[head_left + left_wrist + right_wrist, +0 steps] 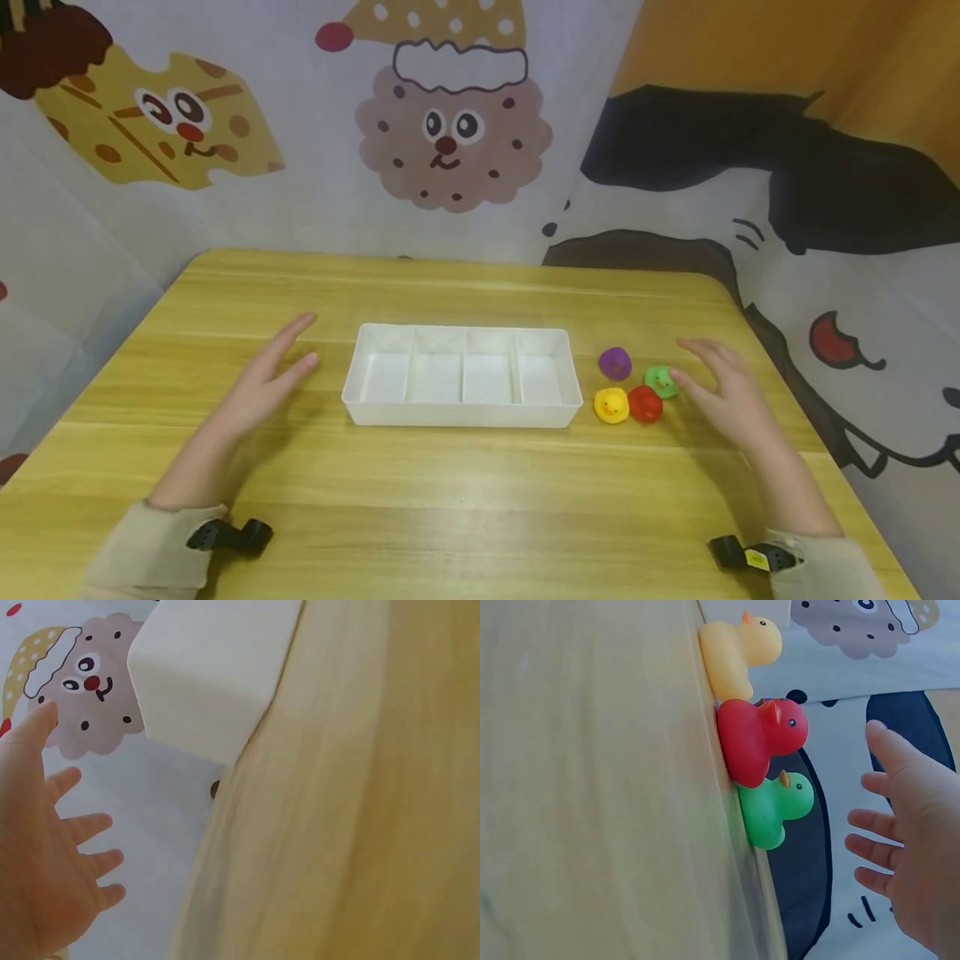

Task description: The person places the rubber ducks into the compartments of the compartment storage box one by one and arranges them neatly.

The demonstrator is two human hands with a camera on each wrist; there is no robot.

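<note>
Four compartments would be several: a white divided tray (462,415) lies in the middle of the table, its compartments bare. Right of it sit small rubber ducks: a yellow duck (611,406), a red duck (646,404), a green duck (662,382) and a purple duck (616,363). My right hand (726,395) hovers beside the green duck, fingers spread, holding nothing; the right wrist view shows the hand (919,840) apart from the ducks. Left of the tray, my left hand (262,382) is raised with its fingers extended and nothing in it.
The wooden table (465,508) reaches to a cloth backdrop (300,217) printed with cartoon figures. Black wrist cameras sit on both forearms, one on the left wrist (231,537) and one on the right (753,554).
</note>
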